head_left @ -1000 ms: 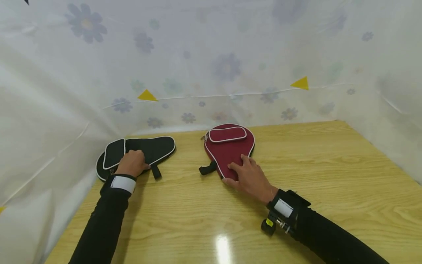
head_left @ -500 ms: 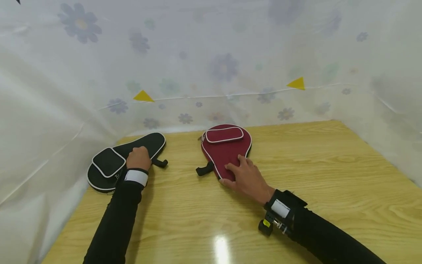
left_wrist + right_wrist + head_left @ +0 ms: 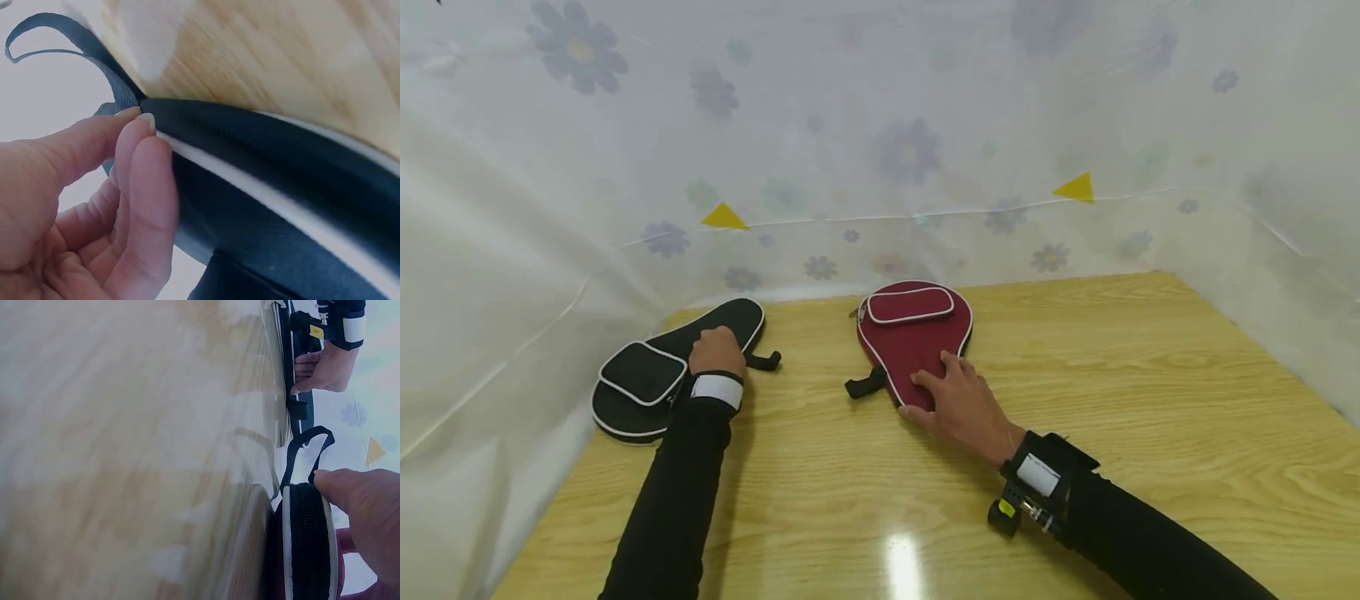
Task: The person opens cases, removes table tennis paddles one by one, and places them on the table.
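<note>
Leftmost on the table is a black table tennis bat case (image 3: 662, 367) with white piping and a pocket, lying slanted with its narrow end toward the back. My left hand (image 3: 717, 350) reaches over its middle; in the left wrist view thumb and fingers pinch the edge of the case beside a black strap (image 3: 59, 31). A dark red bat case (image 3: 898, 342) of the same shape lies at centre, wide end away from me. My right hand (image 3: 966, 408) rests on its narrow end, fingers spread over the top and thumb at the zipped edge (image 3: 307, 544).
A wood-grain table (image 3: 1075, 500) carries both cases. Behind it hangs a pale flowered sheet (image 3: 850, 125), which also runs down the left side close to the black case. A short strap loop (image 3: 865, 383) sticks out from the red case toward the left.
The black case has turned, its narrow end swinging back and its wide end coming nearer to me, with my left hand moving along. The right hand and red case stay put.
</note>
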Motion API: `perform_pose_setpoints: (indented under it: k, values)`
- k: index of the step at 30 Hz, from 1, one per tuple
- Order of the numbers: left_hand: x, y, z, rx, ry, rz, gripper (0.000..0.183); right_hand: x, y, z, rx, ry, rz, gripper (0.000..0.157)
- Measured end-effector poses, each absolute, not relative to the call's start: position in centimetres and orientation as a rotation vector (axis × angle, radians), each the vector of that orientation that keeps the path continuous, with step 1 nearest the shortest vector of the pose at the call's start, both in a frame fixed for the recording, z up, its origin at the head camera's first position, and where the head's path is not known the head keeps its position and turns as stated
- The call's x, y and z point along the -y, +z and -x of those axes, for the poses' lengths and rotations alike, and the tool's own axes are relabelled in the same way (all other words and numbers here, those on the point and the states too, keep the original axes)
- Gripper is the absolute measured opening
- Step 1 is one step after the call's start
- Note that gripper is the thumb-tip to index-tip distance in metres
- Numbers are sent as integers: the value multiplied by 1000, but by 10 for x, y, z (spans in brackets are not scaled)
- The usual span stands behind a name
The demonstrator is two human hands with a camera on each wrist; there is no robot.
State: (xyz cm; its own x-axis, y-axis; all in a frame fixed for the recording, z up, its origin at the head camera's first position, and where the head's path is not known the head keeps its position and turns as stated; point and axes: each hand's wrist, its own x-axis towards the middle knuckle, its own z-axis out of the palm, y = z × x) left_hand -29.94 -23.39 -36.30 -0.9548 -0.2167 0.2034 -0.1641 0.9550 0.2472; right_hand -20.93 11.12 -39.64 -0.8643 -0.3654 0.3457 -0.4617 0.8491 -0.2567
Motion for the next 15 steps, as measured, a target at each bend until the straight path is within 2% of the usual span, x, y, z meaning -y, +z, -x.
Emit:
perform_pose_setpoints:
  k: [6,12,15]
  values:
    - [238,-366,303,2867,-406,-297,21,-110,-397,209,2755,484,-627,46]
    - [256,-346,292,2892,-422,-34,15,-109,-397,208,2749,455,-632,45]
    - [273,-323,278,3063,-379,-19,44,-108,-396,209,2728,455,-636,46]
